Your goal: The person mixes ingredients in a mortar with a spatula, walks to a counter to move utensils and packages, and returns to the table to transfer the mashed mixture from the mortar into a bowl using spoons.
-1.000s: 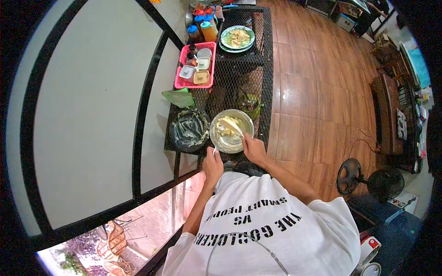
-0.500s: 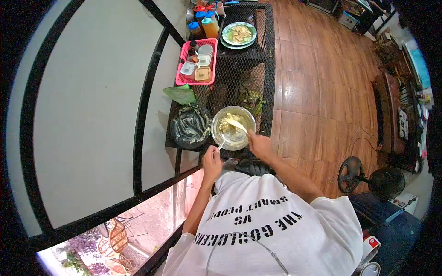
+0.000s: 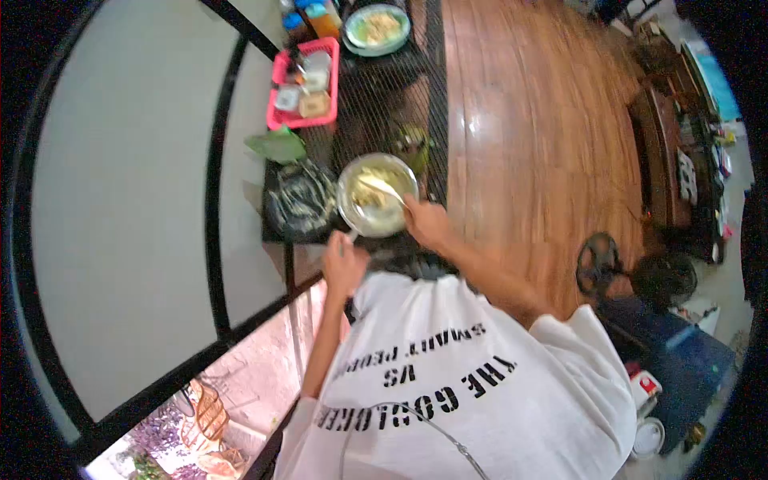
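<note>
A metal bowl (image 3: 344, 210) stands near the front of the mesh-topped table, with a pale yellow mash (image 3: 370, 197) inside. My right hand (image 3: 429, 222) is closed around the handle of a cream spatula (image 3: 384, 187), whose blade lies in the mash. At the bowl's near left rim, my left hand (image 3: 344, 262) pinches a thin, light utensil handle (image 3: 353, 235); its other end is too blurred to name. Left of the bowl sits a round container lined with black plastic (image 3: 300, 200), smeared with pale residue. Behind it is a folded green leaf (image 3: 276, 146).
Farther back on the mesh table (image 3: 376, 104) are a pink basket (image 3: 334, 84) of lidded tubs and a plate (image 3: 350, 40) of food. Sauce bottles (image 3: 322, 20) stand behind the basket. A framed grey panel (image 3: 136, 200) borders the left; a fan (image 3: 664, 276) is at right.
The whole view has shifted, so the table appears farther left and higher. The spatula blade has moved slightly within the bowl. Both hands keep their holds.
</note>
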`<action>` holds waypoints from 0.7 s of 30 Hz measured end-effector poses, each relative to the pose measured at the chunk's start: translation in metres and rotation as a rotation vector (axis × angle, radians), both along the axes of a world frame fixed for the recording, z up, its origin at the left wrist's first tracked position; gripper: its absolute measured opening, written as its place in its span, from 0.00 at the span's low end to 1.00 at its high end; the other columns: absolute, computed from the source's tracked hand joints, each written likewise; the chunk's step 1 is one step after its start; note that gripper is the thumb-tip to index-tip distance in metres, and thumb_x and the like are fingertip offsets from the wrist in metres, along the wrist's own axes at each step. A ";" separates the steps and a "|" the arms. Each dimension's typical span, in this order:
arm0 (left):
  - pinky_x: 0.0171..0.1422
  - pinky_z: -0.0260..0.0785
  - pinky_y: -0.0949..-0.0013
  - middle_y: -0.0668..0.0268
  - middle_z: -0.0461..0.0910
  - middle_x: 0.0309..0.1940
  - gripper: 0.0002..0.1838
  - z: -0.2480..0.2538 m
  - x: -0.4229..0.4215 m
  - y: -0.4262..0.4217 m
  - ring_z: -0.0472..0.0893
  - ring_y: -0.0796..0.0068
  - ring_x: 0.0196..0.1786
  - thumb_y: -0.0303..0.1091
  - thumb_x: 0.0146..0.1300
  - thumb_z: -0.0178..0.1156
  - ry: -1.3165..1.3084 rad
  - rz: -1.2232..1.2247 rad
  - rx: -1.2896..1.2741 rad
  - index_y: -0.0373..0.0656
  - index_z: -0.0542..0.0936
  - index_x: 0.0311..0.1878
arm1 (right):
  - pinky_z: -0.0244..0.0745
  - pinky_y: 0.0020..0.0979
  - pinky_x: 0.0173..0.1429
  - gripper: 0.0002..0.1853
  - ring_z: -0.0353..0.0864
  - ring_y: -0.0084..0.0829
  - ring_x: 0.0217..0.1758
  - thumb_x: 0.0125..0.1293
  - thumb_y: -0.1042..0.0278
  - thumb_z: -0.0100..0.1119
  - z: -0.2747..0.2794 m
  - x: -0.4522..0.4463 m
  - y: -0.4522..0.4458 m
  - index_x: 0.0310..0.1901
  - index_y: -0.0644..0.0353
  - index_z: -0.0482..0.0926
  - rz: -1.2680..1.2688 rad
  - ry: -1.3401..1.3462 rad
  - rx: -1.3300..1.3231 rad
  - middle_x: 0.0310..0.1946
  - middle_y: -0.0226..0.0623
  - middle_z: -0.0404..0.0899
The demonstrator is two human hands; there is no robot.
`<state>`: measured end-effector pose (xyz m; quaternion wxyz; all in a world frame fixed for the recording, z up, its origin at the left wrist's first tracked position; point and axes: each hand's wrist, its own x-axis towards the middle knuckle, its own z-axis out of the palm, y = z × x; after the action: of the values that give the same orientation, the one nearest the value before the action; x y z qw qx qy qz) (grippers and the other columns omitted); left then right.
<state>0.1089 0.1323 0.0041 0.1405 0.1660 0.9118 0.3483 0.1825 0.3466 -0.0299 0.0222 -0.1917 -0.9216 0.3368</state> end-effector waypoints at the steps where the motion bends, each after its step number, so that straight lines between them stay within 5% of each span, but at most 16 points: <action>1: 0.42 0.67 0.56 0.50 0.78 0.32 0.09 0.007 -0.001 0.003 0.77 0.49 0.37 0.35 0.69 0.51 -0.050 0.020 0.012 0.38 0.73 0.38 | 0.73 0.55 0.32 0.10 0.80 0.54 0.27 0.66 0.61 0.50 -0.004 -0.001 -0.003 0.45 0.53 0.72 0.047 0.033 0.016 0.24 0.49 0.80; 6: 0.45 0.66 0.64 0.56 0.75 0.30 0.11 0.017 -0.001 -0.002 0.75 0.62 0.36 0.35 0.69 0.50 0.002 -0.029 0.076 0.35 0.73 0.38 | 0.72 0.54 0.31 0.08 0.79 0.53 0.26 0.68 0.61 0.50 -0.007 0.003 -0.010 0.43 0.53 0.72 0.067 0.079 -0.023 0.21 0.50 0.78; 17: 0.41 0.66 0.64 0.56 0.74 0.27 0.11 0.026 0.006 0.005 0.73 0.66 0.33 0.33 0.69 0.49 -0.060 0.012 0.095 0.34 0.73 0.36 | 0.74 0.52 0.28 0.11 0.81 0.53 0.25 0.63 0.64 0.52 -0.019 0.008 -0.001 0.46 0.54 0.71 0.146 0.028 0.026 0.21 0.49 0.79; 21: 0.40 0.65 0.65 0.58 0.73 0.26 0.11 0.024 0.003 0.007 0.71 0.68 0.32 0.32 0.69 0.49 -0.024 0.024 0.126 0.33 0.72 0.35 | 0.73 0.52 0.28 0.10 0.81 0.53 0.24 0.63 0.64 0.52 -0.021 0.012 0.004 0.44 0.55 0.71 -0.024 -0.046 0.039 0.20 0.48 0.79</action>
<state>0.1116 0.1389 0.0282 0.1363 0.1593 0.8882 0.4088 0.1944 0.3506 -0.0514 0.0090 -0.2102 -0.9259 0.3139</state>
